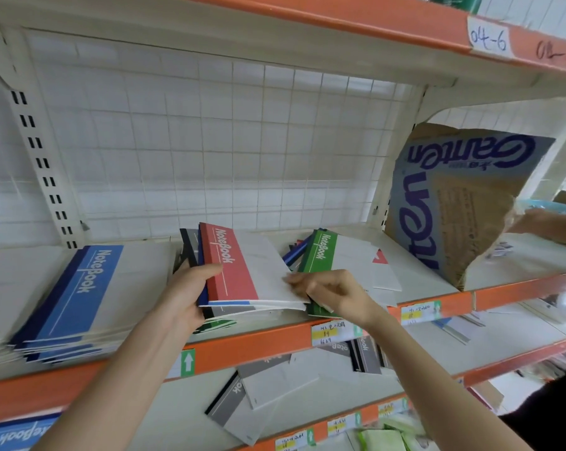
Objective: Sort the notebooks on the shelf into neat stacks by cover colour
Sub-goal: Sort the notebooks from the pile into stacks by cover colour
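Left hand (190, 289) grips the mixed pile (232, 312) at its spines, steadying it, while right hand (335, 289) pinches the top red notebook (234, 275) by its edge, apparently to lift it off.

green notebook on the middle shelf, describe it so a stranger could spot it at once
On the orange-edged middle shelf, look left of the torn cardboard box. Just beyond the right hand, the green notebook lies tilted atop a loose pile. Its cover band is green, whereas the red notebook beside it is gripped by the left hand and the far-left stack is blue.
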A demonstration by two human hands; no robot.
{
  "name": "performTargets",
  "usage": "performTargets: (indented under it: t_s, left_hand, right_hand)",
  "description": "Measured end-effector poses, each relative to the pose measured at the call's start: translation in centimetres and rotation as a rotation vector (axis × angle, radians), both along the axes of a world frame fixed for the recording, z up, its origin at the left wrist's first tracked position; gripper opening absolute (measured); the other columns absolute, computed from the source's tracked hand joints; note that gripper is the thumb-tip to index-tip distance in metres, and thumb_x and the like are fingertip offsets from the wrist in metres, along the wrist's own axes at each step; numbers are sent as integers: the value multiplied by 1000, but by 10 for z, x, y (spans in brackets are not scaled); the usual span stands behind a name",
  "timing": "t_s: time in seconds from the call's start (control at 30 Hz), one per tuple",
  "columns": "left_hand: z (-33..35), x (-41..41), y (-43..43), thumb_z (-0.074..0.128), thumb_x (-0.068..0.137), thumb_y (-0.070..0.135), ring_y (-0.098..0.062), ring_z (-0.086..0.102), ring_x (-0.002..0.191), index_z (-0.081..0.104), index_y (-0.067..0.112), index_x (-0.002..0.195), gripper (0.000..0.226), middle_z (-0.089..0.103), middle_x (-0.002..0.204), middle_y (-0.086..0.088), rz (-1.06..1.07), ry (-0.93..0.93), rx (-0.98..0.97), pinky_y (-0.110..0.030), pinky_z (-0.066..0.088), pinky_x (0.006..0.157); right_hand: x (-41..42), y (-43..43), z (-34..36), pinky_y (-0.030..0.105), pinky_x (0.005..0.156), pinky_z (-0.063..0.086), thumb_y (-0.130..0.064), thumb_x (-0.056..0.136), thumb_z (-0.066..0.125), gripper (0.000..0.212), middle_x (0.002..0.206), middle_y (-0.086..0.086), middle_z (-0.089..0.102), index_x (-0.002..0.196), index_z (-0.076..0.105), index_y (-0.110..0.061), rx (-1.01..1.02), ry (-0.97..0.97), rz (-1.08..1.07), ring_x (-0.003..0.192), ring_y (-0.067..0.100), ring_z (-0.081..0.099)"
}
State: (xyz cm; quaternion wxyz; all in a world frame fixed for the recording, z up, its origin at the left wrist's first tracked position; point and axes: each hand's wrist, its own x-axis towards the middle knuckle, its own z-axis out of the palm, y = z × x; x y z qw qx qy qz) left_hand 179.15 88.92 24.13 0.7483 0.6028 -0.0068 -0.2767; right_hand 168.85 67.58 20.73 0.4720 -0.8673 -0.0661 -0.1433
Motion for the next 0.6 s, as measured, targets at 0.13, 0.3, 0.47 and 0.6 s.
performTargets:
  t_s: [0.13, 0.3, 0.47, 0.6]
  left_hand:
    - [-3, 1, 5, 54, 93, 12, -23, 62, 71, 52, 5, 125, 32, 65, 85, -11, -1, -1, 20, -33, 45, 55]
    - [-4, 1, 6, 53, 93, 11, -23, 62, 71, 51, 7, 127, 34, 65, 85, -11, 9, -6, 22, -33, 45, 55]
    - [-4, 1, 6, 53, 94, 14, -22, 63, 73, 50, 9, 129, 36, 65, 89, -10, -1, -18, 26, -31, 46, 51]
    - [-4, 1, 6, 55, 92, 10, -24, 62, 75, 50, 6, 128, 37, 65, 90, -12, -13, -2, 19, -33, 46, 55]
  right_hand:
    - [14, -28, -2, 24, 84, 39, -23, 94, 50, 28, 120, 0, 61, 116, 64, -15, -441, 156, -529, 110, 18, 55]
    - [29, -42, -9, 28, 65, 40, -39, 87, 47, 14, 81, -6, 55, 83, 49, -27, -728, 480, -602, 83, 20, 56]
    - [29, -40, -13, 29, 65, 38, -39, 94, 37, 29, 92, 4, 63, 95, 57, -17, -821, 396, -656, 86, 28, 58]
    - [26, -42, -15, 31, 65, 41, -25, 96, 42, 22, 101, 12, 64, 111, 49, -10, -954, 307, -726, 89, 32, 59]
